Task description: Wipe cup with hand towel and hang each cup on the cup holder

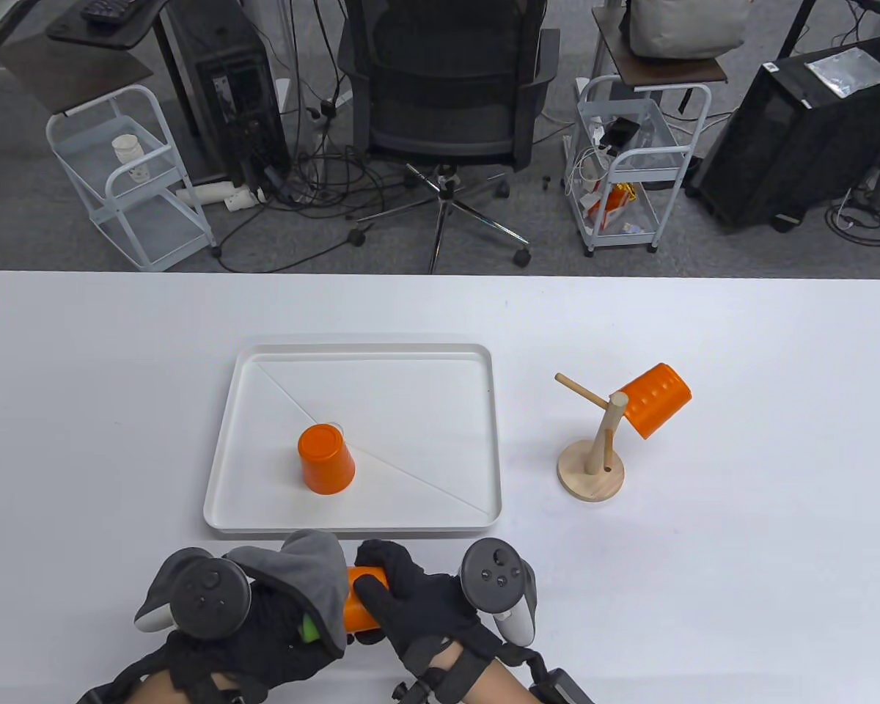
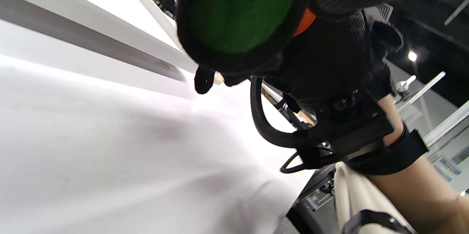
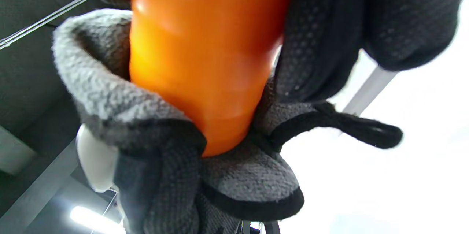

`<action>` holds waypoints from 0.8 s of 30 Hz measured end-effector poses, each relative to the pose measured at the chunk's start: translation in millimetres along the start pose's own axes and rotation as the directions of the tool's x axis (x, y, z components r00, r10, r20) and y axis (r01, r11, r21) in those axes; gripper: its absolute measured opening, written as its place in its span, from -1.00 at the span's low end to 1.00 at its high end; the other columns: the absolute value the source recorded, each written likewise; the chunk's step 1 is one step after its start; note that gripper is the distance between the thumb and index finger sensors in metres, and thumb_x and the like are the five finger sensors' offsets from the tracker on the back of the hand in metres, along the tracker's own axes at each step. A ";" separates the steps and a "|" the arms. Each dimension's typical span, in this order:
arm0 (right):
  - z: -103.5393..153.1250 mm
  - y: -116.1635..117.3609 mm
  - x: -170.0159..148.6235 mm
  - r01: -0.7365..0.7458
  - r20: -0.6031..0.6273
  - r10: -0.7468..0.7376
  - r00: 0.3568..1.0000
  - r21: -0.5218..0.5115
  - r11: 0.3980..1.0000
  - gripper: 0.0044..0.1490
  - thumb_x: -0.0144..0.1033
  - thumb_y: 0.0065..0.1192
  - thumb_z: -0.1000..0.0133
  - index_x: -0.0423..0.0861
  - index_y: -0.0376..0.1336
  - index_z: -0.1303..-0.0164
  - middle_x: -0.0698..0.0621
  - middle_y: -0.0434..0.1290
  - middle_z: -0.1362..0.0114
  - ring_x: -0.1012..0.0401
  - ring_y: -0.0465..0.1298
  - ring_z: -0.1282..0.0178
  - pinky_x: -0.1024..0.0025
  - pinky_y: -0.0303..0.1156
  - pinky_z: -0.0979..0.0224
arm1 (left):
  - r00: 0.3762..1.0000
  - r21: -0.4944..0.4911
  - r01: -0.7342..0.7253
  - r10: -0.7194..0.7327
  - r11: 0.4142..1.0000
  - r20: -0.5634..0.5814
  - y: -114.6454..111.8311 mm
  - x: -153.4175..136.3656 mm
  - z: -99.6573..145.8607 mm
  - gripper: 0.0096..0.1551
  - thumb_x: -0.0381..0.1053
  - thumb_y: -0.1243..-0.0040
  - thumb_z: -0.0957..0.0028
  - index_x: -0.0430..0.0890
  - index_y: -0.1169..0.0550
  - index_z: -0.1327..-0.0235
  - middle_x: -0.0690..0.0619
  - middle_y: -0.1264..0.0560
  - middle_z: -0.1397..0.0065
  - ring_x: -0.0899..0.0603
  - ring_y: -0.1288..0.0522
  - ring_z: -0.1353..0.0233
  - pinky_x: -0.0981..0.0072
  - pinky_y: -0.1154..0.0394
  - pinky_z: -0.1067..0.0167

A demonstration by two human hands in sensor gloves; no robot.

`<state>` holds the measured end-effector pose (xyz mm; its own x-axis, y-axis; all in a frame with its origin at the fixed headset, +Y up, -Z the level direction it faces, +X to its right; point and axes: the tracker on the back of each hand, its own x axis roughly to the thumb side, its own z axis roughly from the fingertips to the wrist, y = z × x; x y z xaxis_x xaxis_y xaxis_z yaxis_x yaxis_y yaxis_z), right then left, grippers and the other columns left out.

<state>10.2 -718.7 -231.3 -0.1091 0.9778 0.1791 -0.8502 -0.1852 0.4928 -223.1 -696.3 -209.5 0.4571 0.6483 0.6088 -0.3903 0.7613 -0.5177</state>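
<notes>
Table view, left to right: we see the left hand (image 1: 264, 623) at the bench's (image 1: 81, 411) near edge, its grip bundled in the grey hand towel (image 1: 315, 579). Its fingers are buried in cloth, so we read them as curled round the towel, not certain. Just right of it, touching, the held cup (image 1: 359, 601) lies sideways, one end tucked into the towel. The right hand (image 1: 411, 601) wraps it from the other side, grip clamped on the cup.

Further back, the white tray (image 1: 249, 440) holds a second cup (image 1: 325, 459), upside down, not yet wiped. Right of the tray, well apart, the wooden cup holder (image 1: 592, 463) carries a hung cup (image 1: 655, 400) on one peg; another peg is free.

Risks, as we judge them: the cup wall is smooth plastic, so it could slip out of the right hand during a twist. The holder base looks small, so a hard push when hanging could tip it or knock off the hung cup.

Hidden: the held cup's rim and inside sit under towel, so wipe progress is unreadable. Left wrist view is mostly glove and a green patch. Right wrist view shows only orange wall, towel and glove.
</notes>
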 end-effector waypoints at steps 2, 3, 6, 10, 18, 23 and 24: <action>-0.3 -0.5 -2.9 0.028 -0.034 -0.027 0.999 0.013 1.000 0.03 0.23 -0.01 -0.13 -0.43 0.05 -0.40 -0.45 0.46 -0.14 -0.02 0.69 0.34 -0.14 0.62 0.05 | 0.999 -0.002 0.039 -0.039 0.999 -0.001 -1.0 2.7 0.1 0.04 0.37 -0.21 -0.05 0.56 0.32 -0.28 0.19 0.40 -0.64 -0.16 -0.39 -0.46 -0.28 -0.20 -0.60; -0.3 -0.9 -4.7 0.046 -0.049 -0.045 0.998 0.021 0.999 0.03 0.23 -0.01 -0.13 -0.43 0.05 -0.39 -0.45 0.47 -0.13 -0.02 0.69 0.35 -0.13 0.62 0.06 | 0.998 -0.003 0.058 -0.058 0.998 -0.004 -1.7 3.9 0.1 0.04 0.37 -0.21 -0.05 0.56 0.32 -0.28 0.20 0.40 -0.64 -0.16 -0.39 -0.46 -0.28 -0.20 -0.60; -0.4 -0.9 -5.2 0.039 -0.040 -0.038 0.998 0.015 0.999 0.03 0.24 -0.01 -0.13 -0.43 0.06 -0.39 -0.45 0.48 -0.11 -0.01 0.69 0.37 -0.13 0.63 0.07 | 0.999 -0.002 0.041 -0.041 0.999 -0.006 -1.7 2.8 -0.1 0.04 0.38 -0.21 -0.05 0.57 0.31 -0.28 0.20 0.39 -0.64 -0.16 -0.40 -0.46 -0.28 -0.21 -0.60; -0.3 0.4 -1.8 -0.012 0.037 0.013 0.999 -0.010 1.000 0.03 0.24 -0.01 -0.13 -0.42 0.06 -0.40 -0.44 0.47 -0.14 -0.02 0.69 0.35 -0.13 0.62 0.04 | 1.000 0.011 -0.027 0.027 1.000 -0.008 -0.3 -1.1 0.0 0.03 0.38 -0.21 -0.05 0.57 0.30 -0.29 0.22 0.38 -0.65 -0.15 -0.42 -0.44 -0.26 -0.24 -0.58; 2.6 4.7 13.2 -0.230 0.227 0.241 0.944 -0.075 0.970 0.00 0.17 0.03 -0.13 -0.34 -0.06 -0.48 -0.43 0.35 -0.33 -0.13 0.64 0.09 -0.24 0.51 -0.18 | 0.963 0.010 -0.268 0.268 0.963 -0.003 1.2 -18.7 -1.6 0.01 0.41 -0.17 -0.05 0.55 0.30 -0.31 0.18 0.36 -0.66 -0.13 -0.47 -0.38 -0.24 -0.30 -0.52; 4.3 9.4 20.0 -0.324 0.315 0.336 0.888 -0.092 0.942 -0.01 0.08 0.12 -0.13 -0.26 -0.15 -0.51 -0.40 0.19 -0.48 -0.24 0.52 -0.15 -0.35 0.35 -0.36 | 0.906 -0.003 -0.422 0.422 0.906 0.006 0.7 -30.6 -2.8 -0.01 0.43 -0.12 -0.07 0.51 0.30 -0.33 0.13 0.34 -0.66 -0.12 -0.50 -0.34 -0.23 -0.34 -0.47; 4.8 10.1 20.8 -0.338 0.331 0.349 0.877 -0.094 0.937 0.01 0.06 0.13 -0.13 -0.25 -0.18 -0.52 -0.39 0.16 -0.50 -0.25 0.50 -0.18 -0.36 0.32 -0.38 | 0.893 -0.008 -0.449 0.449 0.893 0.009 0.3 -32.9 -3.1 -0.02 0.44 -0.10 -0.07 0.50 0.31 -0.34 0.12 0.33 -0.66 -0.12 -0.50 -0.33 -0.23 -0.35 -0.46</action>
<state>1.7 -700.7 -218.5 -0.2221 0.7598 0.6110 -0.8078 -0.4943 0.3211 -235.8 -717.5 -231.6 0.2262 0.9212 0.3166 -0.5477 0.3890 -0.7408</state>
